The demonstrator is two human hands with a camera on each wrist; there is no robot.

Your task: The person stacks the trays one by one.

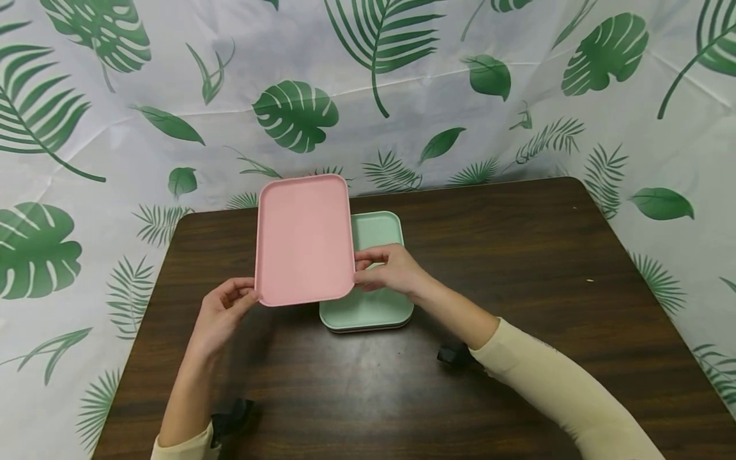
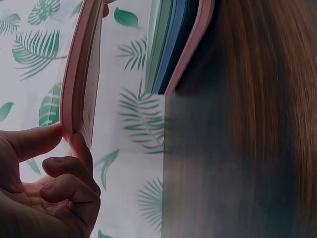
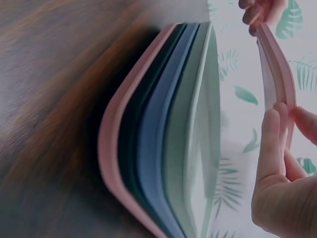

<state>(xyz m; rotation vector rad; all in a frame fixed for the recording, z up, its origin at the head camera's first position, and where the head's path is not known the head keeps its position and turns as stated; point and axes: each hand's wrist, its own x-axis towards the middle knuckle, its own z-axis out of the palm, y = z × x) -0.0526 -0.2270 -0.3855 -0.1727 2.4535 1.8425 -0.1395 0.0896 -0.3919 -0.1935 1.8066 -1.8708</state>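
Pink tray (image 1: 303, 239): held above the tray stack (image 1: 374, 306).
Left hand (image 1: 221, 313): corner is pinched.
Right hand (image 1: 391, 269): edge is pinched.

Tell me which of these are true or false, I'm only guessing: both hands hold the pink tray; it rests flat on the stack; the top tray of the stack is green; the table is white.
1. Both hands hold the pink tray. True: the left hand and right hand pinch its near corners.
2. It rests flat on the stack. False: it is lifted clear of the stack.
3. The stack's top tray is green. True: the green tray lies uppermost.
4. The table is white. False: the table is dark brown wood.
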